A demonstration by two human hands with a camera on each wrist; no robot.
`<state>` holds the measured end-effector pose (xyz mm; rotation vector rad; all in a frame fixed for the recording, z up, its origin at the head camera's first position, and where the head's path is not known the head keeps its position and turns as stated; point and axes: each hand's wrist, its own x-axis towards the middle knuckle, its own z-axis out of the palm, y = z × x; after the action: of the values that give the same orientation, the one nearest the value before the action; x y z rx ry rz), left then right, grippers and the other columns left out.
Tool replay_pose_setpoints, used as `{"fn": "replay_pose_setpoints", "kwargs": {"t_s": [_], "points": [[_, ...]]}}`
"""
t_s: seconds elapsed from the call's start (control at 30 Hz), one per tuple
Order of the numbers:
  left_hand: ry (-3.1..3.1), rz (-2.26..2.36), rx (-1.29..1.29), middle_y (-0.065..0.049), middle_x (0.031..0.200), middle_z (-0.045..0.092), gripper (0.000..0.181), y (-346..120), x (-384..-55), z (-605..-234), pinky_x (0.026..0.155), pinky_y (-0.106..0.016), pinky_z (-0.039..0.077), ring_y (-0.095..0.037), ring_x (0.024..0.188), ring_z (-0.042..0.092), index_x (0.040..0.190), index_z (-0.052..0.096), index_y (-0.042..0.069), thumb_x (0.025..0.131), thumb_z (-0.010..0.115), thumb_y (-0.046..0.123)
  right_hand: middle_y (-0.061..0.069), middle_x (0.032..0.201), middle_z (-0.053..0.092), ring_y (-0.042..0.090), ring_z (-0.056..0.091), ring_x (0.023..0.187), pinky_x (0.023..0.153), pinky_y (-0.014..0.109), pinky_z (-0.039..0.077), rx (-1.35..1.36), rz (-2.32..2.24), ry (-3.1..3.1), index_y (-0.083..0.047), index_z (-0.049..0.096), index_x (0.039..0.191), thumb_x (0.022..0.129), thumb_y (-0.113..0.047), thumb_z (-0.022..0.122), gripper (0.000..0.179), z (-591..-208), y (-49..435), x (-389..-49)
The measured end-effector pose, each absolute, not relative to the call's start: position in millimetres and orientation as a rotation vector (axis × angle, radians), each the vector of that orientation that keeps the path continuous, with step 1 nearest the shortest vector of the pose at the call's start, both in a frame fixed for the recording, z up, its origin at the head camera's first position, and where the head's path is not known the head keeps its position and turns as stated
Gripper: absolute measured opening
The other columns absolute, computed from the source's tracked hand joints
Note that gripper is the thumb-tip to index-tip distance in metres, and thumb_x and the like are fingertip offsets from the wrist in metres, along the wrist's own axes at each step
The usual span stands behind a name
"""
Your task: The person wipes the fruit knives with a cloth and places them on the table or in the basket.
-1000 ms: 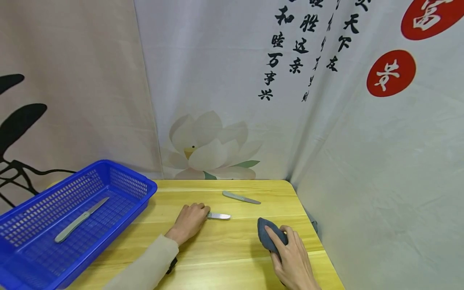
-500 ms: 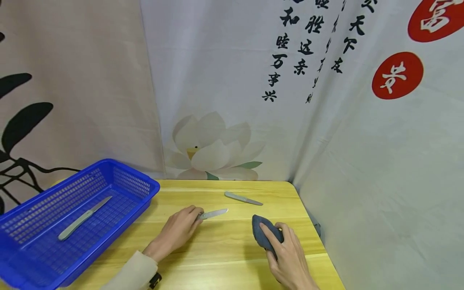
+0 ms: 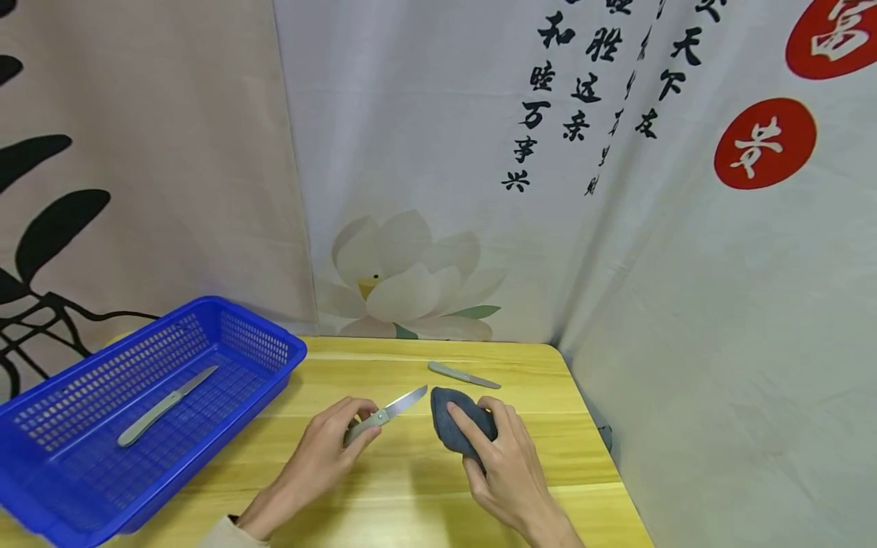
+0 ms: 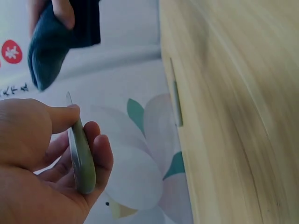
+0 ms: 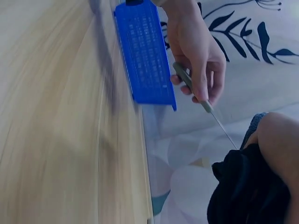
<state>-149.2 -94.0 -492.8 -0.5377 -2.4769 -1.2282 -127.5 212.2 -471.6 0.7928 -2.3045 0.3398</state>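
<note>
In the head view my left hand [image 3: 329,438] grips a knife [image 3: 366,428] by its pale green handle, thumb along one side and fingers curled round the other. Its bare blade [image 3: 407,399] points up and to the right, toward a folded dark blue-grey cloth [image 3: 452,418]. That cloth is held in my right hand [image 3: 503,464], between thumb and fingers. Seen from the left wrist, the knife handle [image 4: 81,158] lies across the fingers, below the cloth [image 4: 49,51]. In the right wrist view the blade tip overlaps the edge of the bunched cloth [image 5: 243,186].
A second knife [image 3: 464,375] lies on the wooden table [image 3: 384,502] near its back edge. At the left stands a blue plastic basket [image 3: 199,457] holding another knife [image 3: 167,406]. Printed curtains [image 3: 425,152] hang behind and on the right.
My left hand has lifted the knife off the table and drawn it nearer, blade tilted up. My right hand has brought the cloth leftward, close to the blade.
</note>
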Motion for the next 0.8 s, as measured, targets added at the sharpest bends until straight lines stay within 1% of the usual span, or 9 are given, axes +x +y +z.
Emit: {"fn": "replay_pose_setpoints", "kwargs": {"t_s": [0.17, 0.33, 0.4, 0.5, 0.57, 0.63, 0.73, 0.8], "points": [[-2.427, -1.307, -0.499, 0.011, 0.097, 0.074, 0.027, -91.2, -139.4, -487.3, 0.071, -0.022, 0.058, 0.002, 0.087, 0.066, 0.113, 0.078, 0.019, 0.094, 0.092, 0.006, 0.017, 0.134, 0.065, 0.024, 0.062, 0.107, 0.087, 0.043, 0.058, 0.867, 0.327, -2.26, -0.03, 0.063, 0.161, 0.083, -0.009, 0.073, 0.081, -466.9, 190.2, -128.6], [-2.414, -1.355, -0.459, 0.008, 0.101, 0.077, 0.03, -88.5, -132.4, -480.2, 0.07, -0.022, 0.057, -0.004, 0.09, 0.07, 0.117, 0.08, 0.018, 0.092, 0.093, 0.006, 0.015, 0.134, 0.065, 0.022, 0.06, 0.104, 0.087, 0.039, 0.057, 0.936, 0.3, -2.247, -0.029, 0.06, 0.164, 0.085, -0.011, 0.075, 0.083, -466.8, 169.5, -124.3], [-2.438, -1.398, -0.423, 0.008, 0.102, 0.077, 0.031, -87.9, -128.9, -477.0, 0.071, -0.022, 0.057, -0.004, 0.091, 0.07, 0.118, 0.081, 0.019, 0.093, 0.092, 0.004, 0.014, 0.134, 0.065, 0.022, 0.058, 0.103, 0.088, 0.038, 0.056, 0.958, 0.264, -2.242, -0.029, 0.059, 0.165, 0.085, -0.012, 0.075, 0.083, -468.1, 162.9, -122.4], [-2.501, -1.492, -0.34, 0.009, 0.104, 0.076, 0.031, -87.8, -123.6, -472.4, 0.077, -0.023, 0.057, -0.003, 0.093, 0.069, 0.118, 0.083, 0.023, 0.096, 0.088, 0.002, 0.014, 0.134, 0.065, 0.022, 0.057, 0.102, 0.089, 0.038, 0.056, 0.981, 0.198, -2.229, -0.029, 0.058, 0.165, 0.086, -0.015, 0.073, 0.082, -471.2, 155.8, -120.0], [-2.537, -1.565, -0.288, 0.01, 0.105, 0.075, 0.03, -88.3, -120.4, -470.0, 0.081, -0.024, 0.057, -0.002, 0.093, 0.069, 0.118, 0.082, 0.026, 0.099, 0.085, 0.003, 0.014, 0.135, 0.065, 0.023, 0.056, 0.102, 0.089, 0.038, 0.056, 0.983, 0.162, -2.222, -0.029, 0.059, 0.165, 0.089, -0.016, 0.068, 0.078, -473.1, 152.8, -119.1], [-2.556, -1.628, -0.262, 0.009, 0.108, 0.075, 0.028, -89.2, -118.0, -468.2, 0.083, -0.025, 0.057, -0.002, 0.095, 0.069, 0.12, 0.081, 0.027, 0.102, 0.082, 0.005, 0.015, 0.135, 0.065, 0.023, 0.056, 0.101, 0.088, 0.038, 0.055, 0.978, 0.14, -2.214, -0.029, 0.059, 0.164, 0.096, -0.017, 0.059, 0.07, -474.2, 151.2, -118.6], [-2.56, -1.683, -0.284, 0.005, 0.113, 0.075, 0.025, -91.3, -115.0, -466.1, 0.085, -0.026, 0.058, -0.004, 0.098, 0.069, 0.125, 0.079, 0.025, 0.106, 0.078, 0.008, 0.015, 0.136, 0.064, 0.024, 0.056, 0.101, 0.087, 0.037, 0.055, 0.958, 0.102, -2.223, -0.03, 0.059, 0.164, 0.109, -0.02, 0.04, 0.059, -474.1, 150.6, -118.5], [-2.564, -1.699, -0.314, 0.004, 0.115, 0.076, 0.024, -92.3, -113.7, -465.7, 0.084, -0.025, 0.058, -0.004, 0.099, 0.069, 0.129, 0.078, 0.023, 0.108, 0.076, 0.011, 0.015, 0.136, 0.065, 0.024, 0.057, 0.102, 0.087, 0.037, 0.055, 0.946, 0.079, -2.23, -0.03, 0.06, 0.164, 0.113, -0.024, 0.031, 0.058, -473.2, 150.8, -119.1]]}}
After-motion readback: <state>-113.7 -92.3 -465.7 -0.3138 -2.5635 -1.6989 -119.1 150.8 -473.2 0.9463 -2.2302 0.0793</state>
